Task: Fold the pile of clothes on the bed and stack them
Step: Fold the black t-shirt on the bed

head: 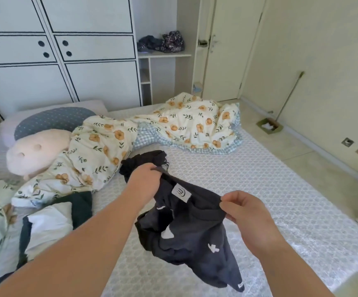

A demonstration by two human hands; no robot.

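Both hands hold a dark shirt up above the bed, stretched between them by its neckline. The left hand pinches one side of the collar and the right hand pinches the other side, with the white label showing between them. The rest of the shirt hangs down crumpled and unfolded toward the near edge of the bed.

Just beyond the left hand, a second black garment lies bunched on the bed, not yet folded. To the left of the shirt, a dark green and white garment lies partly spread, half under a flowered quilt; whether it is folded I cannot tell. No neat stack is visible anywhere on the bed.

Judging from this, the task is at an early stage: the shirt in hand is only being opened out and must yet be laid flat, folded and set down, and the other garments remain.
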